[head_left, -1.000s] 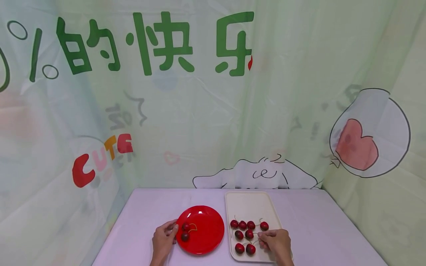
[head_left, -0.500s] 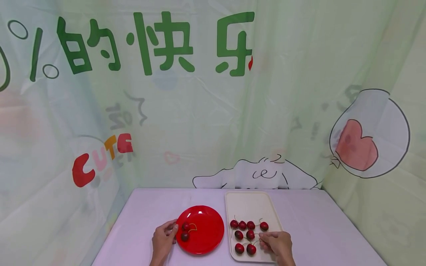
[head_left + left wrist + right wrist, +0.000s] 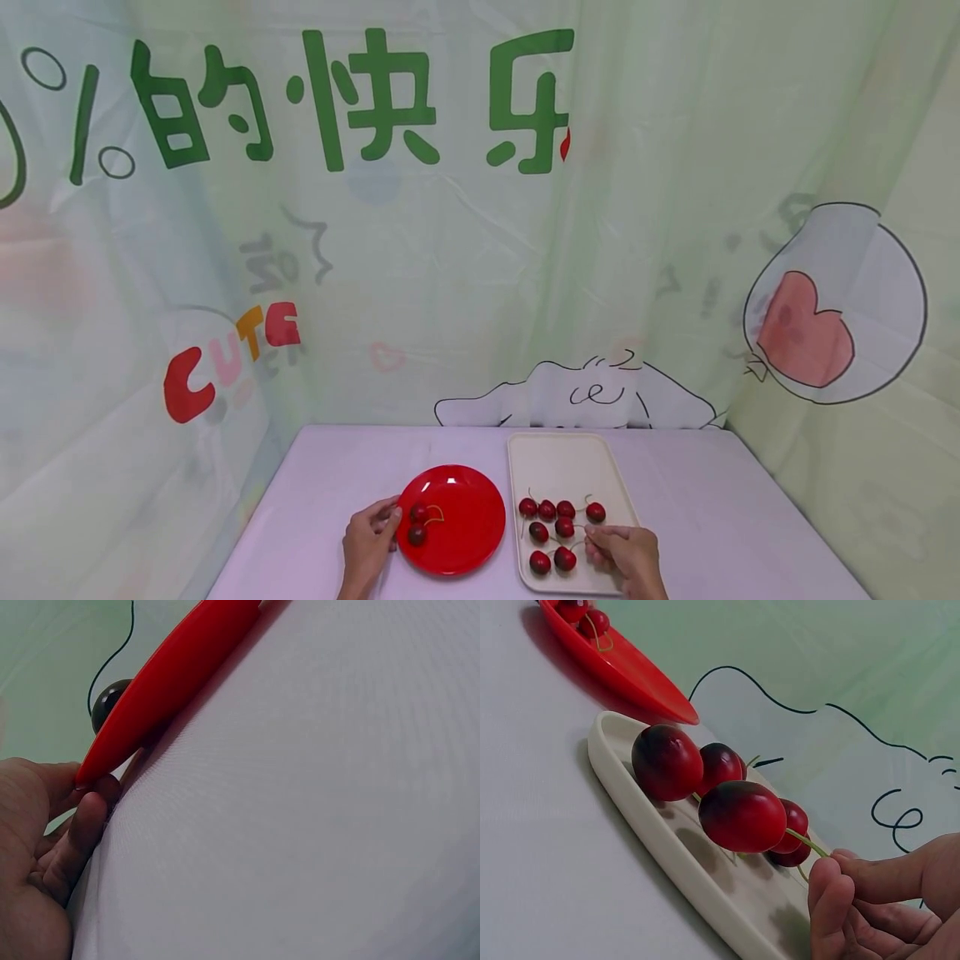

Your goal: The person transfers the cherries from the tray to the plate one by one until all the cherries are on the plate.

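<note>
My left hand point(image 3: 367, 537) grips the left rim of a round red plate point(image 3: 468, 529), thumb on top and fingers beneath. Two dark red cherries point(image 3: 417, 534) with stems lie near that rim. In the left wrist view the plate's edge point(image 3: 169, 682) tilts up from the cloth beside the fingers. My right hand point(image 3: 626, 554), over the right side of a cream tray point(image 3: 566, 462), pinches the green stem of a cherry point(image 3: 742, 816) between thumb and forefinger. That cherry is in the front row, and shadows show beneath it. Several other cherries point(image 3: 547, 509) lie in rows on the tray.
A pale cloth covers the table point(image 3: 697, 500). Behind it and at both sides hangs a light green printed curtain point(image 3: 465, 275). The plate and the tray stand side by side with a narrow gap between them.
My right hand has shifted slightly to the right, with the stem in its fingers. The front-row cherry beside it sits marginally higher in view. My left hand and the plate stay put.
</note>
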Motion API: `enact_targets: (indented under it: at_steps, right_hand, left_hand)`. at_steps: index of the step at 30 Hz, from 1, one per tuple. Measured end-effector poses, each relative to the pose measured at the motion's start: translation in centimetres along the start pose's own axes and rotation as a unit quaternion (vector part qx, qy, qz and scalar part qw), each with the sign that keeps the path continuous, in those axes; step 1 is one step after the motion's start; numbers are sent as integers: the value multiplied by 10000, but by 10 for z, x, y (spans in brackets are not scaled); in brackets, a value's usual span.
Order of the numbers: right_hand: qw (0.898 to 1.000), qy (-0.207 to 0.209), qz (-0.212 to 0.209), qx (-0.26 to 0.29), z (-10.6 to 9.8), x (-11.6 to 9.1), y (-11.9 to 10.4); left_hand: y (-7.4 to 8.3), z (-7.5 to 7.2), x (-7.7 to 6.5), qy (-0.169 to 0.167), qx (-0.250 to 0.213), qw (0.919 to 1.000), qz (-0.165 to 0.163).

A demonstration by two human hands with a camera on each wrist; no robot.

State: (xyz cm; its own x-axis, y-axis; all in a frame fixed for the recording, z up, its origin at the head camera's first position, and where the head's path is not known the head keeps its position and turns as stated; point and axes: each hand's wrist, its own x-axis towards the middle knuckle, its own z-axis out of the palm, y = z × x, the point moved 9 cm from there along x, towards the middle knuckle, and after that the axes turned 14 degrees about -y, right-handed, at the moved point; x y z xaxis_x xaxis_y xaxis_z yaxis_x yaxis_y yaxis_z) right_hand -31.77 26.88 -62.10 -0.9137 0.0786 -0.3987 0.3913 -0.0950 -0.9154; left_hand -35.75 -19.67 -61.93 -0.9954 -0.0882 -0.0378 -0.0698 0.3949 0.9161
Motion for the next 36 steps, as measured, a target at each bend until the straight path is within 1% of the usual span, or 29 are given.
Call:
enact_targets:
  at_steps: [4,8,12,17,20,25,31,36]
  right_hand:
    - [9999,20,-37,91,0,1,1]
    - [9997,-11,-189,167,1,0,1]
    - [9996,-10,-233,184,3,-3,0]
    - [9997,38,-144,181,3,-3,0]
    - [9998,57,-59,201,2,1,2]
    - [9996,-2,-121,253,1,5,3]
    - [9991,-89,-173,366,2,3,1]
    - [9988,-65,-90,473,1,-1,2]
  left_hand:
    - [0,0,0,-29,-28,10000,66]
    - [-2,0,-1,-12,-33,10000,49]
    - [-2,0,-2,44,11,10000,17]
    - [-3,0,-2,36,26,10000,14]
    - [-3,0,-1,15,14,10000,35]
    - [-2,0,-1,29,-4,10000,47]
    - [0,0,0,44,-16,10000,54]
    - [-2,1,1,46,-2,10000,33]
